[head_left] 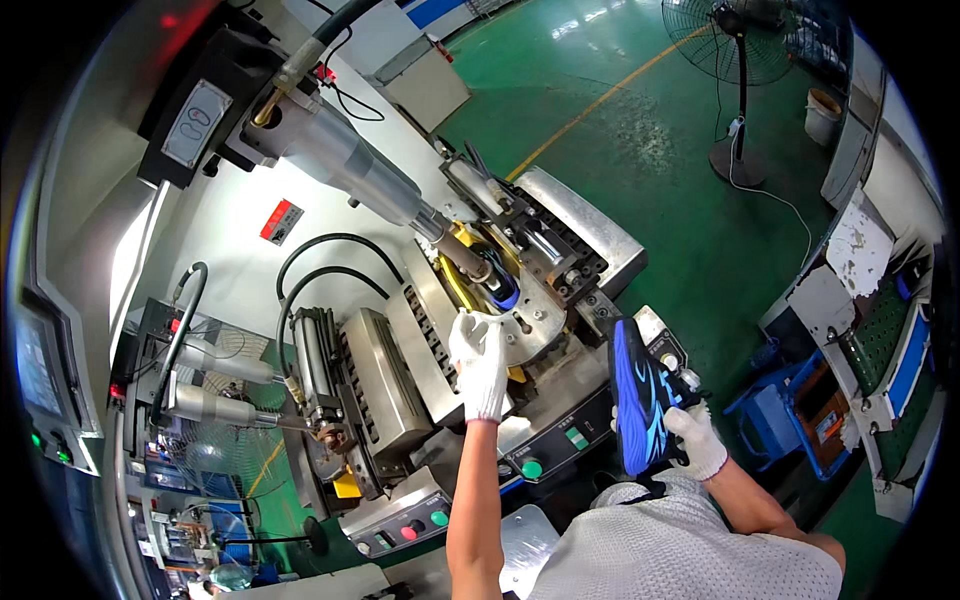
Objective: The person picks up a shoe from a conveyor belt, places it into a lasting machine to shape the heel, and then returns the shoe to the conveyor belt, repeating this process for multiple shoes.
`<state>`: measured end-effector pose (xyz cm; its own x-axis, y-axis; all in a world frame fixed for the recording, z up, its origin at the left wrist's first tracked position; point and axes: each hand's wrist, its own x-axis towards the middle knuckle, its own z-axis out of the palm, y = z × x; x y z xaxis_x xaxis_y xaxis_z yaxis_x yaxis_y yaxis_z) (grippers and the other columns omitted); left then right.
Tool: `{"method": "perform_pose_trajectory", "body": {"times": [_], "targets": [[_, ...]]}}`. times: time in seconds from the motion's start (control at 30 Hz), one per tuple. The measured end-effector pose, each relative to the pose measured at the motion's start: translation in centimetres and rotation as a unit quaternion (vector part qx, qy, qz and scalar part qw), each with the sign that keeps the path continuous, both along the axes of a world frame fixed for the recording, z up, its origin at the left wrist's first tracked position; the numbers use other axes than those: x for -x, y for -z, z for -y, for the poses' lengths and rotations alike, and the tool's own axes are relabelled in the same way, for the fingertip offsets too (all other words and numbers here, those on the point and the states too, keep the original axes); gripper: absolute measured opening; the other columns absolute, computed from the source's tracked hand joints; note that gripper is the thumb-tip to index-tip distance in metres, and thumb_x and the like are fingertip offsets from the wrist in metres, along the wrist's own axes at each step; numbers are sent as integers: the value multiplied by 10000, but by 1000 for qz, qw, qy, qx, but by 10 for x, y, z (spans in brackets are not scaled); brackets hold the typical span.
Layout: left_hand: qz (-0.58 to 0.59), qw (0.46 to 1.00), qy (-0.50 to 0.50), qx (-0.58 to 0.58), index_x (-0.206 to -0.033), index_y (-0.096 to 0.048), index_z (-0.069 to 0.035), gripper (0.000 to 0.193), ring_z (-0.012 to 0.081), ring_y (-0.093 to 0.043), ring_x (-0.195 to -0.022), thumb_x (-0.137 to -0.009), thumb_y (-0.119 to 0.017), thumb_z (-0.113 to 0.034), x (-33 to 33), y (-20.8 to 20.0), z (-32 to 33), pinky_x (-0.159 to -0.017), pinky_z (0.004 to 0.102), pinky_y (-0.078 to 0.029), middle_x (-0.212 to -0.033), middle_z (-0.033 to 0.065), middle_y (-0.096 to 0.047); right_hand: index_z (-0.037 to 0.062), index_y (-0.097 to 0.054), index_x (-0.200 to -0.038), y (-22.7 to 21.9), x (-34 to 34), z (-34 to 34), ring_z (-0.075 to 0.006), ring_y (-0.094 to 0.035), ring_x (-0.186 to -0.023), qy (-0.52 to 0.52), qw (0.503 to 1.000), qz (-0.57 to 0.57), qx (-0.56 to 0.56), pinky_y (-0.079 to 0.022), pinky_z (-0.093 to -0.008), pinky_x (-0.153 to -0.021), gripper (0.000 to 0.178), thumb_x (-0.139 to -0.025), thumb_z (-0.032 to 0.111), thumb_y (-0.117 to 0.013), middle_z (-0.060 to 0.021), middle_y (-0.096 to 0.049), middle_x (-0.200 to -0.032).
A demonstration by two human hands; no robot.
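Note:
My right hand (697, 440), in a white knit glove, grips a dark shoe (645, 400) with a bright blue sole and light blue stripes. The shoe is held upright on end, to the right of the machine's front panel. My left hand (480, 362), also gloved, is raised at the front of the press station, fingers partly bent and apart, with nothing visible in it. Just beyond it, another blue-edged shoe (503, 290) sits under the press rod (462, 257), largely hidden by metal parts.
Metal side blocks (385, 375) flank the station. A control panel (560, 440) with a green button runs along the front; another panel (410, 525) carries red and green buttons. A screen (45, 370) stands far left. A fan (738, 100) and a blue crate (775, 420) stand right.

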<state>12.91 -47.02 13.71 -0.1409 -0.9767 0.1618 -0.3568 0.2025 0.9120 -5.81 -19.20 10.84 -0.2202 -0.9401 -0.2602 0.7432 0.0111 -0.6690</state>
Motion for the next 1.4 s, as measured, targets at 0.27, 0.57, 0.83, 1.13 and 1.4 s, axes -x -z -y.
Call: {"method": "perform_pose_trajectory", "body": {"times": [0.27, 0.57, 0.83, 1.13, 1.4], "targets": [[136, 986, -70, -58, -1453, -450, 28, 693, 340, -588, -1263, -914, -726, -308, 42, 52, 85, -1045, 427, -470, -1394, 231, -574, 7, -523, -1366, 22, -9, -2, -173, -671, -985, 69, 996, 54, -26, -577, -362, -852, 569, -882, 224, -731, -71, -661, -1180], [252, 959, -99, -80, -1137, -651, 72, 509, 387, -677, -1053, -781, -732, -282, 88, 119, 168, -943, 444, -510, -1104, 253, -700, -14, -531, -1396, 13, -9, -24, -158, -592, -1107, 123, 978, -102, -135, -490, -357, -991, 621, -819, 150, -690, -53, -631, -1263], [-37, 974, -84, -206, -1068, -696, -2, 287, 153, -670, -687, -834, -764, -154, 2, 108, 207, -625, 307, -544, -904, 81, -722, 14, -614, -1233, 10, -8, -2, -91, -562, -875, 10, 952, -211, -223, -499, -309, -798, 431, -852, 184, -724, 12, -637, -1027], [83, 991, -77, -77, -1408, -536, 1, 617, 178, -625, -1074, -860, -767, -161, -145, -3, -70, -949, 315, -497, -1271, 91, -645, -31, -652, -1155, -40, -24, 212, -104, -635, -810, -15, 913, -402, -72, -558, -310, -715, 401, -871, 218, -787, -49, -691, -963], [143, 860, -217, -440, -1296, -590, -34, 579, 265, -624, -1116, -828, -808, -297, -248, 50, -275, -994, 381, -488, -1202, 144, -661, -19, -631, -1190, 93, -43, 470, -406, -661, -1105, -65, 563, -808, -160, -528, -472, -940, 601, -833, 459, -707, -239, -673, -1168]]}}
